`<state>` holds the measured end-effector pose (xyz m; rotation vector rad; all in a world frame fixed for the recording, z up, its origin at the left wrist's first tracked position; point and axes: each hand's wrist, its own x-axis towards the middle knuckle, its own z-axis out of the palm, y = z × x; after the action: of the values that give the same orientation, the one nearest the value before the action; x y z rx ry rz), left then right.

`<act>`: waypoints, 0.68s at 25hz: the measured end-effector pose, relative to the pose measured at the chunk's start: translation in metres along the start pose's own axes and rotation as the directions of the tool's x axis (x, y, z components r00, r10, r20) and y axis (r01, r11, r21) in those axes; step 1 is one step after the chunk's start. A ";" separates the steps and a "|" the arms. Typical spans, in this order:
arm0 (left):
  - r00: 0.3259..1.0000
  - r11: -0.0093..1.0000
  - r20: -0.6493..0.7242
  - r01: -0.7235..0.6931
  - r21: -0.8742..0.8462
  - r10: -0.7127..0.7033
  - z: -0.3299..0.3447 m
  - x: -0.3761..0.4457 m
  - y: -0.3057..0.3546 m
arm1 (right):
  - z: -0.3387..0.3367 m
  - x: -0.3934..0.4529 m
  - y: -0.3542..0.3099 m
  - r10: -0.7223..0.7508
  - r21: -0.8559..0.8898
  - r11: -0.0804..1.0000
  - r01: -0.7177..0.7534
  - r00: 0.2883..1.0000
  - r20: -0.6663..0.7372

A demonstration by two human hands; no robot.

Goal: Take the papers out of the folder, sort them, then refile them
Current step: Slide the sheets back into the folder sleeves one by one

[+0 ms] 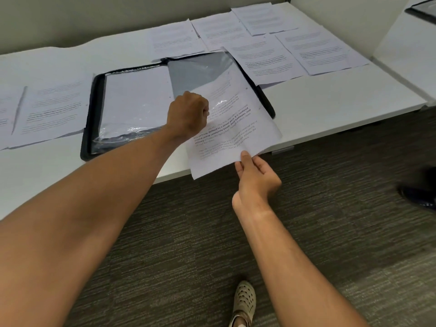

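Left of frame: two loose papers point(50, 109) lay on the surface point(330, 107) | centre: open folder point(94, 119), left hand point(187, 114) curled, grip apparently pinching its clear sleeve point(200, 74) open | centre-right: right hand point(256, 175) pinched one sheet point(226, 138), half-inserted | upper right: five papers point(323, 50) spread for sorting.

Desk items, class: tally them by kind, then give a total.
Loose printed sheets on the desk: 7
Sheet held by both hands: 1
Open black folder: 1
Pen: 1
Total: 10
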<state>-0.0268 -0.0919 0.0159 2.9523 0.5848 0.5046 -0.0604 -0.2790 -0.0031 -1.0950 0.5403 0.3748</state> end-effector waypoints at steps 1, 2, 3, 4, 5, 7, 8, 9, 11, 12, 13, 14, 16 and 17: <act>1.000 1.000 -0.003 -0.001 0.002 0.001 0.000 0.000 0.000 | 0.006 0.004 -0.003 0.001 -0.006 1.000 -0.001 1.000 0.006; 1.000 1.000 -0.003 -0.001 0.002 0.001 -0.001 0.000 0.000 | 0.009 0.008 -0.005 0.005 -0.024 1.000 -0.004 1.000 0.013; 1.000 1.000 -0.002 0.000 0.000 0.000 -0.002 -0.001 0.000 | 0.010 0.010 -0.004 0.011 -0.044 0.999 -0.010 1.000 0.019; 1.000 1.000 -0.004 0.003 0.001 -0.003 -0.002 -0.001 -0.001 | 0.009 0.012 -0.003 0.020 -0.054 0.998 -0.019 1.000 0.019; 1.000 1.000 -0.006 0.008 0.005 -0.008 -0.002 0.000 -0.001 | 0.008 0.014 -0.002 0.030 -0.055 0.998 -0.030 0.999 0.010; 1.000 1.000 0.003 0.010 0.017 -0.010 -0.002 0.000 0.000 | 0.010 0.016 -0.001 0.051 -0.045 0.998 -0.052 0.999 -0.018; 1.000 1.000 0.009 0.012 0.019 -0.012 -0.001 0.000 0.001 | 0.015 0.017 -0.001 0.055 -0.045 0.997 -0.056 0.998 -0.023; 1.000 1.000 0.012 0.015 0.018 -0.016 -0.001 0.001 0.001 | 0.020 0.018 -0.003 0.057 -0.044 0.997 -0.058 0.998 -0.024; 1.000 1.000 0.008 0.027 0.014 -0.027 0.001 0.002 0.000 | 0.034 0.022 -0.005 0.062 -0.040 0.997 -0.063 0.998 -0.026; 0.999 0.999 0.004 0.035 0.011 -0.036 0.002 0.003 -0.001 | 0.042 0.025 -0.005 0.066 -0.037 0.997 -0.067 0.998 -0.024; 0.999 0.999 0.002 0.044 0.004 -0.044 0.002 0.004 -0.002 | 0.049 0.028 -0.005 0.070 -0.034 0.997 -0.071 0.997 -0.018; 0.999 0.999 0.000 0.052 -0.006 -0.052 0.003 0.004 -0.002 | 0.055 0.031 -0.006 0.071 -0.036 0.997 -0.071 0.997 -0.010; 0.998 0.997 -0.001 0.067 -0.024 -0.067 0.004 0.004 -0.001 | 0.070 0.038 -0.006 0.068 -0.057 0.996 -0.068 0.998 0.004; 0.997 0.997 -0.002 0.073 -0.032 -0.074 0.004 0.004 -0.002 | 0.077 0.041 -0.007 0.068 -0.063 0.996 -0.067 0.998 0.011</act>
<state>-0.0227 -0.0886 0.0126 2.8885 0.6766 0.5069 -0.0058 -0.2105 0.0048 -1.1359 0.5582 0.4602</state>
